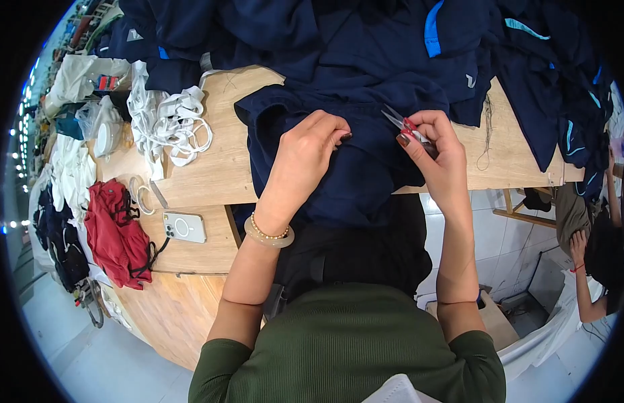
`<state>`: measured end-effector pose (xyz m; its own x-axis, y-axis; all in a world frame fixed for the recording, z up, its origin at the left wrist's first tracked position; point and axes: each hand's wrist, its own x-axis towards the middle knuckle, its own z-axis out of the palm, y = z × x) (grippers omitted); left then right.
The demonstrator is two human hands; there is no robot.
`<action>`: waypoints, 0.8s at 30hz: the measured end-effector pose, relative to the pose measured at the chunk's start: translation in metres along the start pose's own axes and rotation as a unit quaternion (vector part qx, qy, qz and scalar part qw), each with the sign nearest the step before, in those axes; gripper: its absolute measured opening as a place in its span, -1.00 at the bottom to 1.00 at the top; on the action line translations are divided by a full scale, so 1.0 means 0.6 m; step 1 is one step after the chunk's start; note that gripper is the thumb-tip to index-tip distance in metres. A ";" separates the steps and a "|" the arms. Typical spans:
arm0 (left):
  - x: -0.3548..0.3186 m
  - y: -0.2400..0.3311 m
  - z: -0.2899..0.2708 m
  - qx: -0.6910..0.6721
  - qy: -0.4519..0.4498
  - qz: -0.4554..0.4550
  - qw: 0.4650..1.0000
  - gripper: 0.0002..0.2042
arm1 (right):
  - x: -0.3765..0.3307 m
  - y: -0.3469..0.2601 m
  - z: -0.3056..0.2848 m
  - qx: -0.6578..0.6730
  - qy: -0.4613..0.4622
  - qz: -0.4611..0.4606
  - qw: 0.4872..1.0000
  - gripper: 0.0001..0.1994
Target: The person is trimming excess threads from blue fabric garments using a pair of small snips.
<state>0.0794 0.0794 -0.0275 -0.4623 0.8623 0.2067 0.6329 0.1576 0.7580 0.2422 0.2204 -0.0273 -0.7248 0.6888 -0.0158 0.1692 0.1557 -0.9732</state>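
Observation:
A navy garment lies in front of me, draped over the table's near edge toward my lap. Above its left part, my left hand is closed in a pinch, thumb against fingers. What it pinches, if anything, is too small to make out. My right hand is closed around small scissors with red on the handle. Their blades point up and to the left over the garment, slightly apart at the tips. A gap of cloth separates the blades from my left fingertips.
More navy garments with blue trim heap across the table's far side. On the left lie white straps, a tape roll, a phone and red cloth. Loose thread rests right. Another person's hand shows far right.

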 end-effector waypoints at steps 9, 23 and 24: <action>0.002 0.014 0.000 -0.035 -0.016 -0.048 0.998 -0.96 | -0.012 -0.021 -0.005 -0.062 -0.055 0.010 0.997 -0.86; 0.007 0.012 0.001 -0.013 0.000 -0.014 1.000 -0.98 | 0.012 -0.035 0.000 -0.130 -0.103 -0.070 0.984 -0.83; 0.007 0.011 0.001 -0.011 0.002 -0.010 1.000 -0.98 | 0.014 -0.037 0.000 -0.131 -0.104 -0.077 0.983 -0.82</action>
<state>0.0820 0.0844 -0.0218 -0.4769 0.8572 0.1943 0.6097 0.1633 0.7757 0.2327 0.2227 -0.0060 -0.8718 0.4869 0.0535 0.1935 0.4427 -0.8756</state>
